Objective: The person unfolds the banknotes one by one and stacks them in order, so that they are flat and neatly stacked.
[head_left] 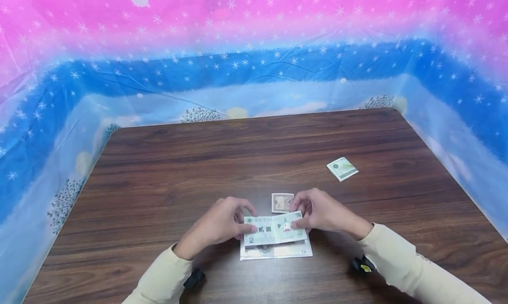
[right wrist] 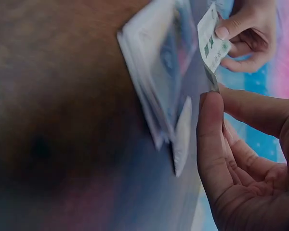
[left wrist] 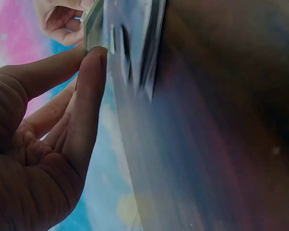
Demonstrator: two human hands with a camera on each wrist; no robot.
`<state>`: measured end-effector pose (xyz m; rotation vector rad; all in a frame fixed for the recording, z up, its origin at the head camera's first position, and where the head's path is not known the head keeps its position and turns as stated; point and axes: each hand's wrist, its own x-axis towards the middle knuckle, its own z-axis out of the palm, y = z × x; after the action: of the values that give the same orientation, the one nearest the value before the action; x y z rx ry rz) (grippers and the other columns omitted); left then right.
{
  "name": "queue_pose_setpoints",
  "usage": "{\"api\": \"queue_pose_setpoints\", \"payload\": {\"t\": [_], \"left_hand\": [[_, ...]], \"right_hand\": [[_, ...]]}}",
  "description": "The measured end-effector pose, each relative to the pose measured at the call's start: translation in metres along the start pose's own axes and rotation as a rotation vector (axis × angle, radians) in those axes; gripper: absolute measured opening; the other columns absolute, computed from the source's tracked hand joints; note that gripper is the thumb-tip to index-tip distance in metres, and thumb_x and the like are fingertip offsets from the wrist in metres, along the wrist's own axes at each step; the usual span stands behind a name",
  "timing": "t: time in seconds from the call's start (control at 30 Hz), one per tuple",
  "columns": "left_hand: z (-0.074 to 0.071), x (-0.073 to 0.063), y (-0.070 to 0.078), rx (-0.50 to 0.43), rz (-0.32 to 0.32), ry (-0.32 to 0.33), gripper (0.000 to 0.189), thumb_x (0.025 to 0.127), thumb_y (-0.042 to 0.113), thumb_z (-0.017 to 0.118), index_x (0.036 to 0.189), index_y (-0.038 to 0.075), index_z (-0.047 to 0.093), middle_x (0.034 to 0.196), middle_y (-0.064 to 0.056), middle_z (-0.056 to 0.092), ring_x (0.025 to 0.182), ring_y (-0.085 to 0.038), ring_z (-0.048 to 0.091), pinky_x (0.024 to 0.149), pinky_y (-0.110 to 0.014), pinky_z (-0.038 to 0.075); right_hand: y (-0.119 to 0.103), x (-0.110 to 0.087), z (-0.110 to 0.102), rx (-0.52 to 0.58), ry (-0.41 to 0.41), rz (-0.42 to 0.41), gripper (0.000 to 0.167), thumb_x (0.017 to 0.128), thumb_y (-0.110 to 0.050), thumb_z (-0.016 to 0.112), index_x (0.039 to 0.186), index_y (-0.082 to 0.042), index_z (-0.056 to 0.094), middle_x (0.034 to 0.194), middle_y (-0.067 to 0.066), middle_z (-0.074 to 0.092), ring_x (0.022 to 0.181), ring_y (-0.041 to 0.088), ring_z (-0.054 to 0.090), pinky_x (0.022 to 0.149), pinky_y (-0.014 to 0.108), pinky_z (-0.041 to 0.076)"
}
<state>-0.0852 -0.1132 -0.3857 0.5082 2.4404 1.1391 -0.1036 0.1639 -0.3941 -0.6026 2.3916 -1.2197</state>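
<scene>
Both hands hold a pale green banknote point(head_left: 263, 238) marked with a 2, with a crease down its middle. My left hand point(head_left: 222, 222) pinches its left end between thumb and fingers. At the right end, the thumb and fingers of my right hand point(head_left: 323, 213) pinch it too. In the right wrist view the note point(right wrist: 208, 43) is tilted up between the hands. Below it on the table lies a stack of flat, silvery-white notes point(head_left: 293, 250), partly hidden by the green one. A small folded brownish note point(head_left: 281, 202) lies just behind, beside my right fingers.
Farther back on the right, a folded green note point(head_left: 342, 168) lies on the dark wood table point(head_left: 178, 171). A pink and blue snowflake-print cloth point(head_left: 254, 57) hangs around the table's back and sides. Dark wrist-worn devices point(head_left: 362, 265) sit under both forearms.
</scene>
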Motion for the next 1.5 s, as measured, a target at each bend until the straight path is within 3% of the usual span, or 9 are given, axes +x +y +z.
{"api": "queue_pose_setpoints", "payload": {"t": [0.17, 0.3, 0.63, 0.77, 0.87, 1.13, 1.33, 1.5], "left_hand": [[0.008, -0.001, -0.002, 0.147, 0.027, -0.019, 0.023, 0.082, 0.014, 0.086, 0.101, 0.012, 0.072, 0.065, 0.007, 0.062, 0.055, -0.010, 0.060, 0.058, -0.028, 0.050], [0.012, 0.000, -0.004, 0.230, 0.044, 0.006, 0.024, 0.079, 0.016, 0.088, 0.097, 0.012, 0.072, 0.066, 0.007, 0.060, 0.059, -0.010, 0.055, 0.057, -0.028, 0.047], [0.014, -0.001, -0.004, 0.319, 0.029, 0.100, 0.037, 0.073, 0.026, 0.093, 0.094, 0.008, 0.069, 0.059, 0.007, 0.054, 0.050, -0.007, 0.045, 0.044, -0.024, 0.040], [0.008, 0.002, -0.004, 0.307, 0.035, 0.150, 0.034, 0.079, 0.027, 0.089, 0.100, 0.008, 0.070, 0.065, 0.006, 0.062, 0.055, -0.007, 0.054, 0.049, -0.026, 0.046], [0.002, 0.004, -0.003, 0.288, 0.021, 0.202, 0.026, 0.085, 0.024, 0.084, 0.102, 0.009, 0.071, 0.068, 0.006, 0.066, 0.058, -0.007, 0.058, 0.052, -0.028, 0.050], [-0.009, 0.006, -0.006, 0.226, 0.011, 0.271, 0.016, 0.090, 0.021, 0.079, 0.101, 0.011, 0.072, 0.068, 0.008, 0.068, 0.054, -0.005, 0.058, 0.056, -0.031, 0.052], [-0.011, 0.006, -0.005, 0.201, 0.006, 0.264, 0.016, 0.092, 0.021, 0.077, 0.103, 0.011, 0.072, 0.069, 0.007, 0.069, 0.053, -0.006, 0.058, 0.055, -0.031, 0.051], [-0.011, 0.006, -0.005, 0.211, -0.001, 0.268, 0.017, 0.091, 0.022, 0.078, 0.103, 0.011, 0.072, 0.067, 0.010, 0.068, 0.054, -0.006, 0.059, 0.058, -0.031, 0.051]], "right_hand": [[0.003, -0.004, 0.012, -0.148, 0.018, -0.025, 0.027, 0.070, -0.009, 0.091, 0.086, -0.010, 0.069, 0.070, -0.005, 0.057, 0.065, 0.008, 0.053, 0.057, 0.023, 0.048], [0.004, -0.005, 0.017, -0.214, 0.041, -0.028, 0.030, 0.068, -0.011, 0.093, 0.084, -0.011, 0.068, 0.066, -0.007, 0.055, 0.061, 0.005, 0.051, 0.057, 0.023, 0.046], [0.010, -0.010, 0.019, -0.366, 0.114, -0.010, 0.042, 0.066, -0.029, 0.095, 0.083, -0.016, 0.059, 0.067, -0.009, 0.054, 0.059, 0.005, 0.047, 0.056, 0.024, 0.042], [0.017, -0.011, 0.003, -0.318, 0.154, 0.028, 0.042, 0.071, -0.037, 0.092, 0.089, -0.013, 0.062, 0.071, -0.007, 0.057, 0.060, 0.008, 0.052, 0.057, 0.025, 0.046], [0.025, -0.010, -0.019, -0.284, 0.237, 0.068, 0.040, 0.077, -0.038, 0.089, 0.092, -0.009, 0.066, 0.074, -0.004, 0.061, 0.062, 0.011, 0.056, 0.060, 0.027, 0.050], [0.061, -0.003, -0.073, -0.351, 0.451, 0.195, 0.029, 0.087, -0.027, 0.082, 0.097, -0.002, 0.070, 0.081, 0.003, 0.069, 0.071, 0.016, 0.063, 0.068, 0.034, 0.049], [0.084, -0.001, -0.094, -0.393, 0.524, 0.272, 0.042, 0.087, -0.026, 0.080, 0.109, 0.007, 0.068, 0.102, 0.022, 0.070, 0.090, 0.035, 0.063, 0.078, 0.052, 0.049], [0.092, 0.003, -0.102, -0.416, 0.515, 0.324, 0.056, 0.085, -0.029, 0.081, 0.118, 0.013, 0.064, 0.115, 0.032, 0.063, 0.099, 0.041, 0.057, 0.082, 0.059, 0.047]]}}
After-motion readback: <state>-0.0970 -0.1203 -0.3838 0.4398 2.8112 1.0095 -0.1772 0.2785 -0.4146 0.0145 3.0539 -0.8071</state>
